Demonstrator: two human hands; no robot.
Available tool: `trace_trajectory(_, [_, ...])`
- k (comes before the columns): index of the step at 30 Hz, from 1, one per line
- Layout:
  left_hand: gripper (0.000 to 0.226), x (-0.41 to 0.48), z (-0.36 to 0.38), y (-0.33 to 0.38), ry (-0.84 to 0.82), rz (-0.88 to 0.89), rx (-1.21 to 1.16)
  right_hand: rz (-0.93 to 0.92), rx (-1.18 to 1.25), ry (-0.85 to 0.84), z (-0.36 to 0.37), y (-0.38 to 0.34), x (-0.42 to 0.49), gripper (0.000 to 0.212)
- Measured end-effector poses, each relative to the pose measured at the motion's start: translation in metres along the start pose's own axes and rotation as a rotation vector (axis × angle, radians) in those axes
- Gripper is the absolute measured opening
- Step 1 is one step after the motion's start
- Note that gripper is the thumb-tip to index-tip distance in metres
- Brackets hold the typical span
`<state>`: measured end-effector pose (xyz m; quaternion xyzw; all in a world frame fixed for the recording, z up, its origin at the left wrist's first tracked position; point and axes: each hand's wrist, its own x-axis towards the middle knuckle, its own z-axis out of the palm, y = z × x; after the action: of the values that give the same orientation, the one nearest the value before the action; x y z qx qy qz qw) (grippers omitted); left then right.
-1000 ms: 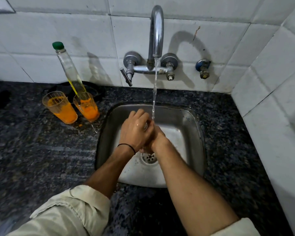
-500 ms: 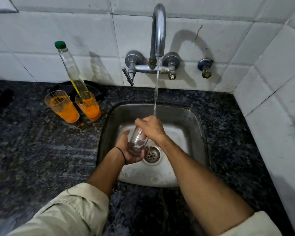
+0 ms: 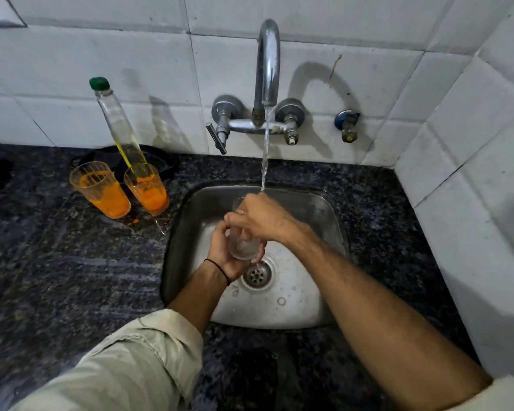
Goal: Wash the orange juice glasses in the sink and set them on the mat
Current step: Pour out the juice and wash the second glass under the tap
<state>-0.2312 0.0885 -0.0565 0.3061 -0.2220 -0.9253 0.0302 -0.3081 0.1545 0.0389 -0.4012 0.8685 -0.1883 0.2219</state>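
Grip: my left hand [image 3: 221, 256] wraps the lower part of the clear glass [image 3: 244, 247] from below, fingers and thumb curled round its base. My right hand [image 3: 263, 218] sits over the mouth of the same glass with fingers bent down over the rim. Whether the fingertips reach inside, I cannot tell. A black wristband [image 3: 218, 266] is on my left wrist, and a pale rolled sleeve [image 3: 137, 351] is on that arm.

Condition of the clear glass: transparent, wet, with no orange showing through the part I can see. It is held above the sink [image 3: 324, 209], over the drain [image 3: 256, 272], base toward me and mouth toward the wall.

Water [image 3: 264, 155] runs in a thin stream from the tap [image 3: 268, 60] and lands on the back of my right hand. A trickle falls from under the glass toward the drain.

On the dark speckled counter [image 3: 57, 262], left of the sink: the outer orange glass [image 3: 101, 192] and the inner orange glass [image 3: 149, 189] stand upright, just beside each other. Both have orange smeared up their walls and orange liquid in the bottom. A tall clear bottle [image 3: 116, 123] with a green cap stands behind them, near the tiled wall. There are orange spots on the counter at the foot of the glasses.
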Motion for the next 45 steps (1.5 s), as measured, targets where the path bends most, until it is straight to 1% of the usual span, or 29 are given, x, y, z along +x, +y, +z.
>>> trace_trajectory(1, [0.035,0.001,0.001,0.003,0.014,-0.057,0.045,-0.038,-0.038,-0.048,-0.006,0.000,-0.003,0.038])
trace_trajectory(2, [0.037,0.000,0.003,0.005,0.023,-0.108,0.080,-0.057,-0.075,-0.054,-0.010,0.000,-0.006,0.040])
trace_trajectory(3, [0.036,0.002,0.006,0.006,0.040,-0.120,0.114,-0.046,-0.095,-0.020,-0.011,0.001,-0.008,0.041])
trace_trajectory(4, [0.034,0.002,0.010,0.007,0.043,-0.096,0.119,-0.015,-0.073,0.037,-0.011,0.003,-0.008,0.040])
trace_trajectory(7, [0.016,0.011,0.022,0.003,0.018,0.086,0.106,0.166,0.123,0.227,-0.006,0.002,-0.003,0.038])
trace_trajectory(9, [0.024,0.014,0.026,0.000,-0.001,0.130,0.082,0.213,0.111,0.318,-0.006,0.000,0.000,0.042])
trace_trajectory(10, [0.024,0.014,0.026,-0.001,-0.031,0.134,0.044,0.190,0.086,0.338,-0.009,0.000,0.001,0.044])
trace_trajectory(11, [0.022,0.014,0.024,0.000,-0.052,0.134,0.013,0.141,0.068,0.320,-0.013,0.001,0.000,0.045])
trace_trajectory(13, [0.023,0.011,0.024,0.006,-0.077,0.089,-0.001,-0.005,0.043,0.202,-0.025,0.002,-0.008,0.045])
trace_trajectory(15, [0.029,0.009,0.030,0.013,-0.086,-0.035,0.107,-0.117,-0.055,0.065,-0.036,0.003,-0.018,0.047])
trace_trajectory(17, [0.031,0.005,0.038,0.018,-0.033,-0.165,0.187,-0.152,-0.087,0.010,-0.040,0.009,-0.019,0.050])
trace_trajectory(18, [0.033,0.004,0.041,0.018,-0.008,-0.186,0.172,-0.142,-0.063,0.017,-0.040,0.012,-0.017,0.050])
trace_trajectory(19, [0.033,0.006,0.041,0.018,0.020,-0.149,0.153,-0.111,-0.021,0.026,-0.040,0.014,-0.014,0.048])
trace_trajectory(21, [0.031,0.009,0.042,0.015,0.038,-0.001,0.123,-0.017,0.081,0.059,-0.038,0.014,-0.009,0.047])
trace_trajectory(23, [0.032,0.011,0.039,0.009,0.014,0.102,0.109,0.084,0.102,0.140,-0.029,0.008,-0.005,0.051])
trace_trajectory(25, [0.028,0.010,0.037,0.007,-0.029,0.084,0.074,0.126,0.098,0.244,-0.023,0.004,-0.003,0.050])
trace_trajectory(27, [0.025,0.005,0.035,0.013,-0.083,-0.008,0.044,0.045,0.122,0.273,-0.023,0.008,-0.005,0.044])
trace_trajectory(28, [0.028,-0.001,0.037,0.016,-0.113,-0.069,0.038,-0.029,0.131,0.234,-0.027,0.011,-0.007,0.043])
trace_trajectory(30, [0.033,-0.008,0.040,0.025,-0.132,-0.174,0.060,-0.165,0.131,0.096,-0.035,0.016,-0.012,0.047])
trace_trajectory(32, [0.027,-0.004,0.038,0.029,-0.126,-0.182,0.106,-0.225,0.083,0.040,-0.039,0.019,-0.013,0.046])
trace_trajectory(33, [0.025,-0.001,0.037,0.028,-0.120,-0.137,0.118,-0.225,0.049,0.047,-0.039,0.018,-0.012,0.041])
trace_trajectory(35, [0.025,0.007,0.035,0.021,-0.072,0.016,0.099,-0.139,0.045,0.081,-0.037,0.014,-0.006,0.034])
trace_trajectory(37, [0.033,0.009,0.035,0.014,-0.063,0.119,0.054,-0.004,0.108,0.175,-0.028,0.007,-0.002,0.041])
trace_trajectory(38, [0.036,0.006,0.036,0.012,-0.082,0.139,0.045,0.038,0.128,0.228,-0.025,0.005,-0.001,0.046])
trace_trajectory(39, [0.038,0.003,0.037,0.011,-0.095,0.141,0.050,0.041,0.139,0.266,-0.023,0.004,-0.001,0.048])
trace_trajectory(41, [0.039,-0.001,0.034,0.015,-0.105,0.063,0.051,-0.054,0.123,0.266,-0.025,0.009,-0.003,0.049])
trace_trajectory(42, [0.043,-0.002,0.034,0.019,-0.103,-0.013,0.042,-0.119,0.093,0.224,-0.029,0.011,-0.006,0.047])
trace_trajectory(44, [0.052,-0.005,0.036,0.025,-0.085,-0.158,0.047,-0.237,0.053,0.075,-0.039,0.015,-0.011,0.037])
trace_trajectory(45, [0.050,-0.004,0.038,0.026,-0.058,-0.179,0.052,-0.267,0.049,0.013,-0.041,0.017,-0.011,0.033])
